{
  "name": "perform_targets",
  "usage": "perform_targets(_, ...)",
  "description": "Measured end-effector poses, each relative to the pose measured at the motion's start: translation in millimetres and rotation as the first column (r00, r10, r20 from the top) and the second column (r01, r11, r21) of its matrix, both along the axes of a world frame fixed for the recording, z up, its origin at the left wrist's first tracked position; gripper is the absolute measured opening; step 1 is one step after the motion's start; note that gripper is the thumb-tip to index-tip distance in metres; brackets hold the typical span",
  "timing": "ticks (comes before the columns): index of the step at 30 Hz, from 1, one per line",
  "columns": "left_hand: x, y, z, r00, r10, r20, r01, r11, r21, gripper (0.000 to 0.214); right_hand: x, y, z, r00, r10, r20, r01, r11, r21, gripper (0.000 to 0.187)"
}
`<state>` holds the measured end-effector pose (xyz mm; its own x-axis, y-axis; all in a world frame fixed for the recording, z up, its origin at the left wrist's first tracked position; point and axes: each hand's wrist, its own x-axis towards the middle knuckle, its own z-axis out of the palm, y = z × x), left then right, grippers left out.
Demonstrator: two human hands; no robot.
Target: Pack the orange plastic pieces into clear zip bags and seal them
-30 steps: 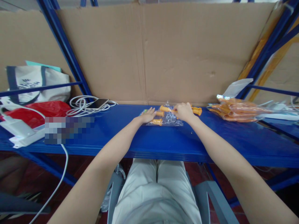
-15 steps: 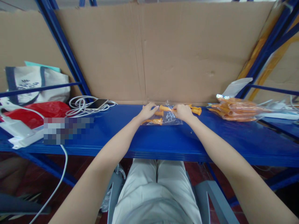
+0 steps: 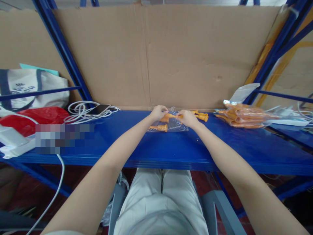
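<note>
Both hands meet over a clear plastic bag [image 3: 179, 127] lying flat on the blue tabletop. Between them is an orange piece [image 3: 168, 116] with a flared end and a narrow stem. My right hand [image 3: 188, 118] is closed on its narrow right end. My left hand [image 3: 159, 113] has its fingers bent at the upper left of the piece, touching it; its exact grip is too small to make out. Another orange piece with a flared end [image 3: 162, 128] lies on the bag below my left hand. More orange pieces [image 3: 202, 116] rest just right of my right hand.
At right sits a stack of orange items in clear plastic packaging [image 3: 244, 116]. On the left are a coiled white cable [image 3: 78, 112], a phone [image 3: 101, 109], a red bag [image 3: 36, 119] and a power strip [image 3: 19, 147]. A cardboard panel [image 3: 183, 58] backs the blue table [image 3: 171, 150].
My left hand has moved up and right, onto the flared end of the orange piece in my right hand. The view has shifted slightly to the right.
</note>
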<state>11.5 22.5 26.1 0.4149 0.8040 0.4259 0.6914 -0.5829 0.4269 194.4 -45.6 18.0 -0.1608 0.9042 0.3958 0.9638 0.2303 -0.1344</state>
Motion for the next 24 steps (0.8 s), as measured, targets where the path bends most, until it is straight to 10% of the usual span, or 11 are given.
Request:
perform_targets(8,7,11,8.6,0.991,-0.027,0.133,0.034,0.998,-0.052,0.015,-1,15,-10.7,0.918,-0.014,-0.396,0.101,0.975,0.199,0.023)
perform_targets(19,14,16,8.3,0.969,-0.046,0.244,0.068,0.994,-0.081,0.012,-16,20,-20.1,0.508,-0.135,-0.851,0.016,0.989,-0.148,0.045)
perform_targets(24,0,32,-6.2,0.950,0.163,0.268,-0.136,0.984,-0.116,0.031,-21,17,-17.7,0.357,-0.151,-0.922,-0.057,0.982,-0.182,0.039)
